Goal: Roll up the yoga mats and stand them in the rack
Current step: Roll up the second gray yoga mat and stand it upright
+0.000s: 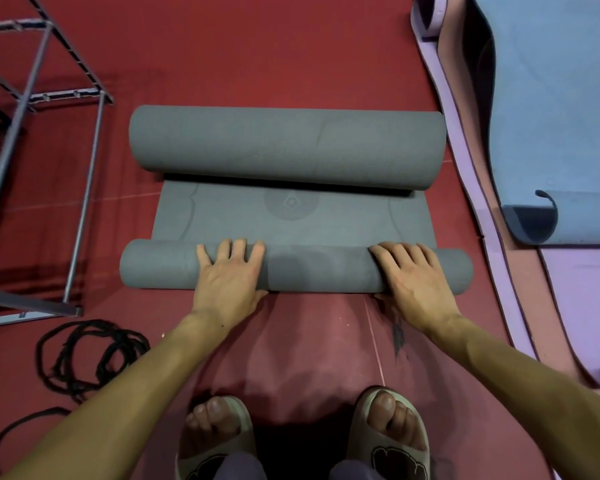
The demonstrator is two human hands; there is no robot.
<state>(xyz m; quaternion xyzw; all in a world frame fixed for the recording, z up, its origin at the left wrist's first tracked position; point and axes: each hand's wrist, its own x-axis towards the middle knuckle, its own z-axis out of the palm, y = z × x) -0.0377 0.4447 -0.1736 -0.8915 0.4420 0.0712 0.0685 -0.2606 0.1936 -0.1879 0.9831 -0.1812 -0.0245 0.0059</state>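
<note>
A red floor [264, 57] fills the frame, with a metal rack [45, 98] at upper left, blue and purple mats [551, 116] at right, and the grey yoga mat [291, 209] lying mid-frame, rolled at both ends. The left hand [227, 271] and right hand [413, 271] rest palm-down on the nearer roll, fingers spread over its top. A black cord [84, 355] coils at lower left.

A grey yoga mat [291, 216] lies on the red floor, rolled from both ends — a thin roll nearest the person, a thicker roll at the far end, a flat stretch with a round emblem between. Right of it lie a blue mat [551, 109] and a purple mat [582, 306], mostly unrolled. The metal rack [45, 98] stands at the left.
</note>
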